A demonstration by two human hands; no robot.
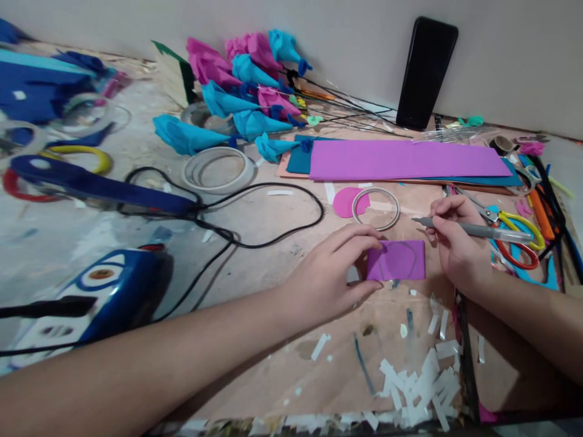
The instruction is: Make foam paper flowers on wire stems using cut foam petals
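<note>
My left hand (339,267) grips the left end of a small purple foam piece (396,261) on the table, thumb below and fingers above. A curved outline in dark ink shows on the piece. My right hand (462,243) holds a grey marker (473,230) between thumb and fingers, its tip pointing left, above and apart from the purple piece. Just beyond the piece lies a thin ring (376,208), partly over a round pink cutout (348,202). Scissors with red and yellow handles (519,237) lie to the right of my right hand.
Pink and blue paper flowers (241,85) on wires lie at the back. Long purple sheets (405,159) lie before a phone (427,73) leaning on the wall. A tape roll (218,170), a black cord (273,185) and a blue device (95,291) are left; paper scraps (419,379) are in front.
</note>
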